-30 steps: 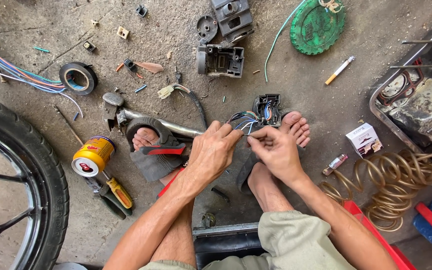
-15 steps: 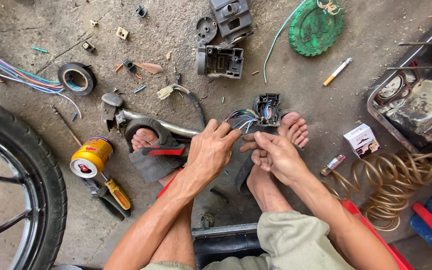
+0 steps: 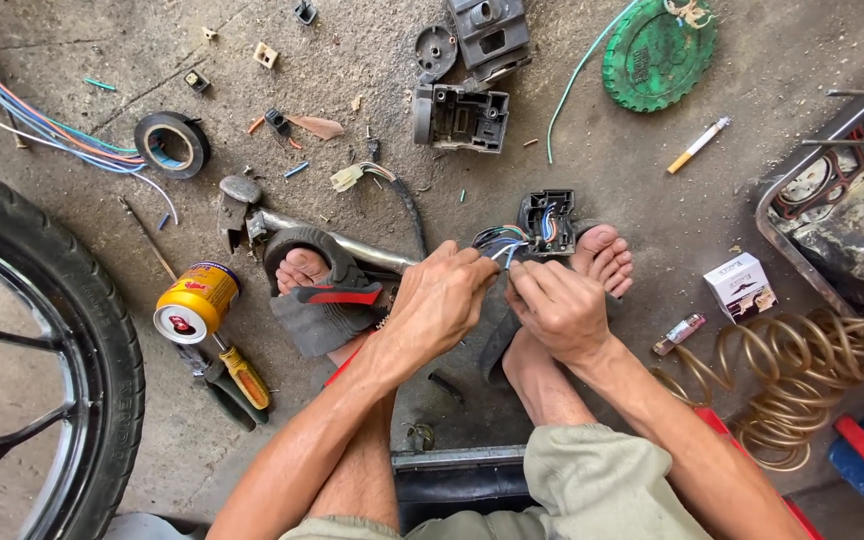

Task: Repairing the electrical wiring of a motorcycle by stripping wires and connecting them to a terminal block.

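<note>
While both hands [image 3: 502, 300] pinch its wires [image 3: 497, 240], the black switch housing [image 3: 547, 222] faces open-side up, long axis upright.

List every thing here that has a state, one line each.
left hand: pinching the wire bundle
right hand: fingertips on the wires
wire bundle: held, running into the switch housing
switch housing: open, wiring exposed
drink can: lying on its side
cigarette: lying unlit on floor
</note>
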